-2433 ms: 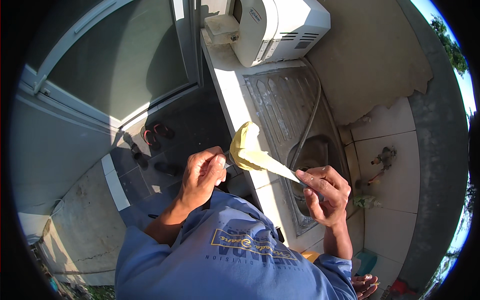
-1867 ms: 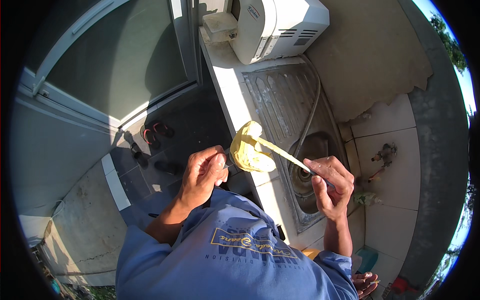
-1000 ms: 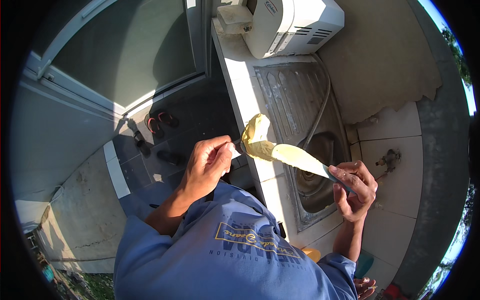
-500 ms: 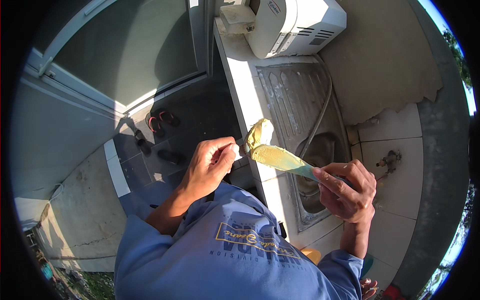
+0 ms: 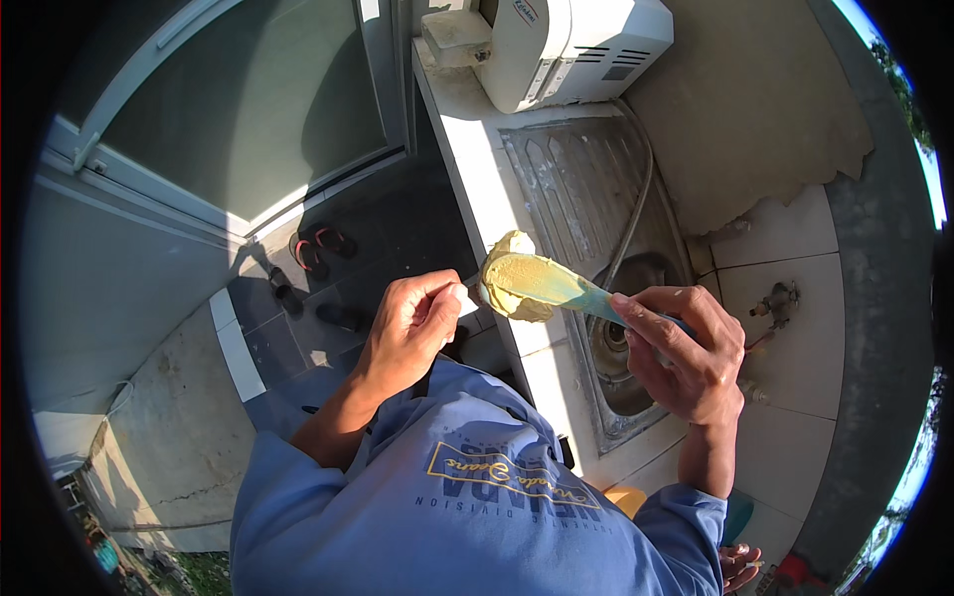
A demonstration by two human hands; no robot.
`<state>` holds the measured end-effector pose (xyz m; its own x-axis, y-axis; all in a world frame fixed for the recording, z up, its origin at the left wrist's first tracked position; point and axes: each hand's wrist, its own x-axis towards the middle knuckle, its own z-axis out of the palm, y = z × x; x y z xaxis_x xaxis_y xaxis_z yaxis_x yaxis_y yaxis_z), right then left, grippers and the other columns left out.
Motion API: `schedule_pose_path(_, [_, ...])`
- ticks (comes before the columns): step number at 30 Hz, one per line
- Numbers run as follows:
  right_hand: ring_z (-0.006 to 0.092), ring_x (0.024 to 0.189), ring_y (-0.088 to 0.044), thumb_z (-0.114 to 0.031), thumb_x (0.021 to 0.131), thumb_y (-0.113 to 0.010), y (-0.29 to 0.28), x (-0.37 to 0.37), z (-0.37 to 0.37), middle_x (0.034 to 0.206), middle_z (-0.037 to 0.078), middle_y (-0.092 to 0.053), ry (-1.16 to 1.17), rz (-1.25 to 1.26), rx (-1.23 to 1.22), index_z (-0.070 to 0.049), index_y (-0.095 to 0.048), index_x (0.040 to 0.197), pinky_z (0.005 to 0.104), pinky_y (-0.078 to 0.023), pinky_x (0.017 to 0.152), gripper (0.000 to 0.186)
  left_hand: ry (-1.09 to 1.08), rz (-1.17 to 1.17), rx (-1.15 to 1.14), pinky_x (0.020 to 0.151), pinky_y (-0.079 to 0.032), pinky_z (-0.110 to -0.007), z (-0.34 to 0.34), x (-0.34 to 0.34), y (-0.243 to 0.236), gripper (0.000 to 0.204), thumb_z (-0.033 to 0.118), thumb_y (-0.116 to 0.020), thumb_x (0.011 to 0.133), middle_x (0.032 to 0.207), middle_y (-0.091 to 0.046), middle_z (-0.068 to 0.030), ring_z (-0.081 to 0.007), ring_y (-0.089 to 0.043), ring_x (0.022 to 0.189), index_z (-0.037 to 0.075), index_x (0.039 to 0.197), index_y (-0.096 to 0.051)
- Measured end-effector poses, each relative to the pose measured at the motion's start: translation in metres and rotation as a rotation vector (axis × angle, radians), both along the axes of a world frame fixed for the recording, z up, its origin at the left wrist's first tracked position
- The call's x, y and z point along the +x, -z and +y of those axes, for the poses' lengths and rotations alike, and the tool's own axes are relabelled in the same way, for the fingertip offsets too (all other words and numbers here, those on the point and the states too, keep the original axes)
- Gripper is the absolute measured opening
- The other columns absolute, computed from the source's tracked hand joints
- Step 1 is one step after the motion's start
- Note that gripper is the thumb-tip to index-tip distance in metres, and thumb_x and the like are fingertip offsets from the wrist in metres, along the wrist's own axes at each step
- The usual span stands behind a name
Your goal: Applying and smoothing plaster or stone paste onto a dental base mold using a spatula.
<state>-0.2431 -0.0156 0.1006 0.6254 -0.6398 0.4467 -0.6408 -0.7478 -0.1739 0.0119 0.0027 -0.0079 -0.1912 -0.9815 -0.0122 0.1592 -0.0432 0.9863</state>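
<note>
My left hand (image 5: 402, 343) pinches a small pale piece (image 5: 467, 304); its far end is hidden by a lump of pale yellow paste (image 5: 512, 306). My right hand (image 5: 686, 353) has its fingers closed round a light blue-green spatula (image 5: 586, 298), whose flat, paste-coated blade lies across the lump. The paste is held above the front edge of a tiled counter (image 5: 542, 382), beside a stainless steel sink (image 5: 633, 393) with a ribbed drainboard (image 5: 566, 189).
A white appliance (image 5: 556, 55) stands at the counter's far end. A hose (image 5: 641, 204) runs into the sink; a tap (image 5: 775, 306) is on the tiled wall. Sandals (image 5: 313, 253) lie by the glass door (image 5: 248, 109). Another person's hand (image 5: 737, 564) shows at lower right.
My right hand has moved right and turned over somewhat. The spatula's blade, earlier seen narrow, now shows broad side up across the paste, whose shape differs. My left hand is slightly higher in view.
</note>
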Motion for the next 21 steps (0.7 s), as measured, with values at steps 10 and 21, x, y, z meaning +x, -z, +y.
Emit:
schedule_pose_path(10, [0.0099,0.058,-0.051,-0.001,0.055,-0.073,-0.010,-0.009,0.003,0.081,-0.001,-0.062,0.002,0.054,-0.082,-0.015,-0.068,0.104,0.0231,-0.041,0.045,0.052,-0.044,-0.006,0.007,0.045,-0.033,-0.020,0.000,0.000,-0.002,0.032,0.016,-0.049,0.093,0.054,-0.039,0.0027,-0.0026,-0.039,0.049,0.003,0.065,-0.041])
schedule_pose_path(21, [0.0091,0.056,-0.048,-0.002,0.054,-0.073,-0.011,-0.025,0.011,0.079,-0.002,-0.063,-0.001,0.096,-0.092,-0.018,-0.070,0.101,0.0225,-0.039,0.045,0.049,-0.018,0.039,-0.002,0.045,-0.035,-0.021,-0.002,0.006,-0.005,0.029,0.014,-0.048,0.093,0.054,-0.041,0.0011,-0.0039,-0.041,0.049,0.001,0.067,-0.044])
